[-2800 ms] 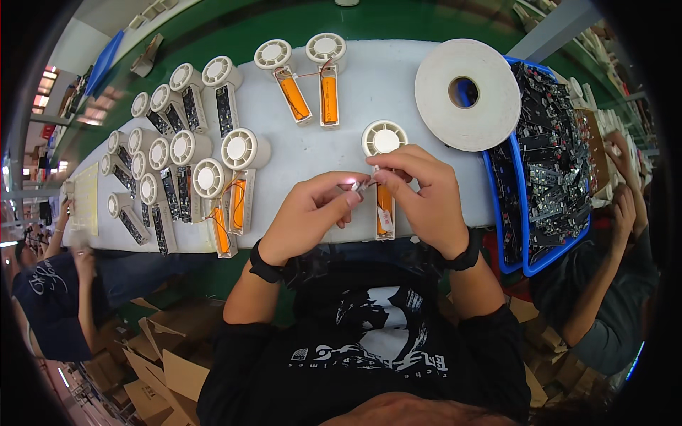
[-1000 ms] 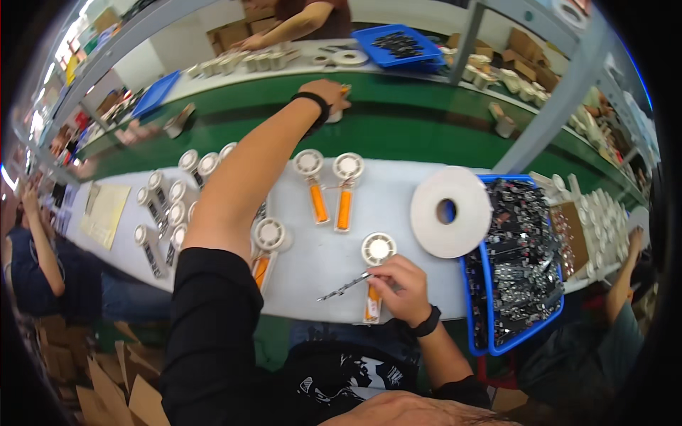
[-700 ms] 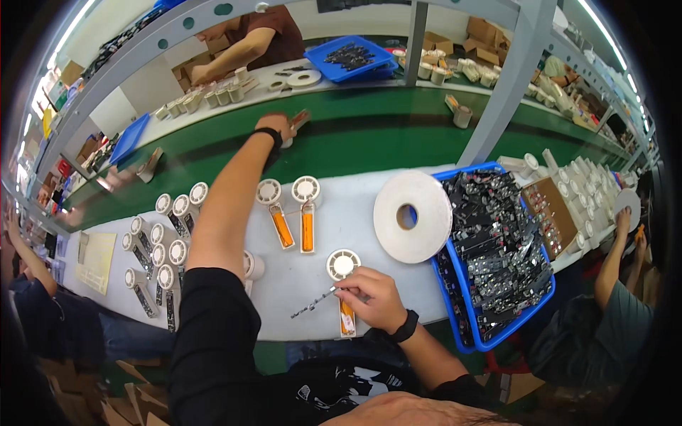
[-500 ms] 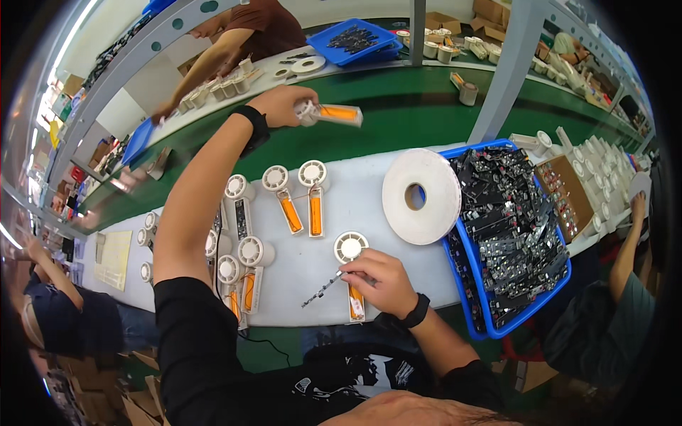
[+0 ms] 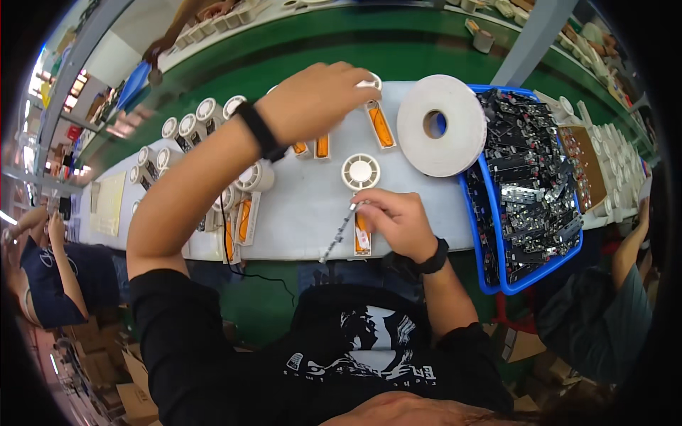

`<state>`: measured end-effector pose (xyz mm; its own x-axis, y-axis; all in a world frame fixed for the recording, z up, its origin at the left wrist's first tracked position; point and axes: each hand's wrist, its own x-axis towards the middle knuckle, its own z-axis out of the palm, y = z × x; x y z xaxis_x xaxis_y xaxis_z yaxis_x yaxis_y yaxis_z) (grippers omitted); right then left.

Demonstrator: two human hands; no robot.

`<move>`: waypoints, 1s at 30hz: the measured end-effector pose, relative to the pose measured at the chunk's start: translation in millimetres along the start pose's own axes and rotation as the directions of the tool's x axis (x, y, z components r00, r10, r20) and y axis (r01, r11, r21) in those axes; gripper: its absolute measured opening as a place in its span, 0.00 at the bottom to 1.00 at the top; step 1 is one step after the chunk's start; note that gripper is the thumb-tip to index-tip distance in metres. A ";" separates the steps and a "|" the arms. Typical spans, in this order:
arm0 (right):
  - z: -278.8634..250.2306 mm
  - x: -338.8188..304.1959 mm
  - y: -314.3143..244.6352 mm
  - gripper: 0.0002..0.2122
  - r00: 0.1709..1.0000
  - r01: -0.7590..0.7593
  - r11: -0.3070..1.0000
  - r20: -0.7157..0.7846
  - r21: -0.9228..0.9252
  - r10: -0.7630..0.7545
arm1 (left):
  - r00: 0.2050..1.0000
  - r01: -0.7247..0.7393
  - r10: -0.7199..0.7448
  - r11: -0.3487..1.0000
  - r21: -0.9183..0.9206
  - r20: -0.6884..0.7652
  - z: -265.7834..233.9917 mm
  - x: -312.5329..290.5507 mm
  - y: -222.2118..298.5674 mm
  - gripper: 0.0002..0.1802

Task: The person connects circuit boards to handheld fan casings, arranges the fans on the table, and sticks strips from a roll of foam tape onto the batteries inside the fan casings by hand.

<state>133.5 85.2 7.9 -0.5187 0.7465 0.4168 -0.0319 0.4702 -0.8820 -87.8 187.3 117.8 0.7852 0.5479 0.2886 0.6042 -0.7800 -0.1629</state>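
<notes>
My left hand (image 5: 320, 103) reaches across the work surface, its fingers closed at the round head of a white plastic housing (image 5: 393, 144) with an orange cylinder in its slot. The thumb is hidden. In a pinch, my right hand (image 5: 398, 221) holds a narrow circuit board strip (image 5: 337, 238), tilted down to the left. Beneath that hand lies another white housing (image 5: 360, 172), its round vented cap facing up. Its lower slot shows an orange cylinder and a pale label, partly covered by my fingers.
A big white tape roll (image 5: 455, 153) lies beside blue bins (image 5: 506, 277) heaped with black circuit boards. White housings (image 5: 206, 110) stand in groups at the left. A black cable (image 5: 266, 277) hangs over the near edge. Beyond runs a green belt (image 5: 284, 42); other people work at both sides.
My left hand has brought the orange-filled housing from above the green belt onto the white surface near the tape roll. My right hand still pinches the board strip. The view has shifted.
</notes>
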 end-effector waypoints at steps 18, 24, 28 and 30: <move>-27.7 -21.6 -38.2 0.07 0.947 -0.248 0.665 -0.031 -0.705 0.320 | 0.824 0.402 -0.566 0.574 -0.714 0.009 57.4 -64.8 122.8 0.22; -49.0 -6.7 -55.1 0.07 0.755 -0.466 0.722 0.195 -0.512 0.626 | 0.825 0.419 -0.556 0.475 -0.773 0.105 54.3 -72.9 125.6 0.25; -58.5 -1.4 -59.5 0.09 0.739 -0.358 0.876 0.476 -0.323 0.477 | 0.801 0.436 -0.593 0.485 -0.758 0.081 48.6 -71.5 134.0 0.25; -40.1 -6.5 -56.8 0.11 0.829 -0.475 0.791 0.108 -0.385 0.549 | 0.800 0.422 -0.597 0.486 -0.765 0.061 47.5 -72.3 137.9 0.26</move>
<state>172.9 72.5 64.1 -0.5395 0.8261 -0.1631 0.5502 0.1993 -0.8109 -54.8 54.5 29.6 0.2753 0.9226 0.2701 0.5212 -0.3793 0.7645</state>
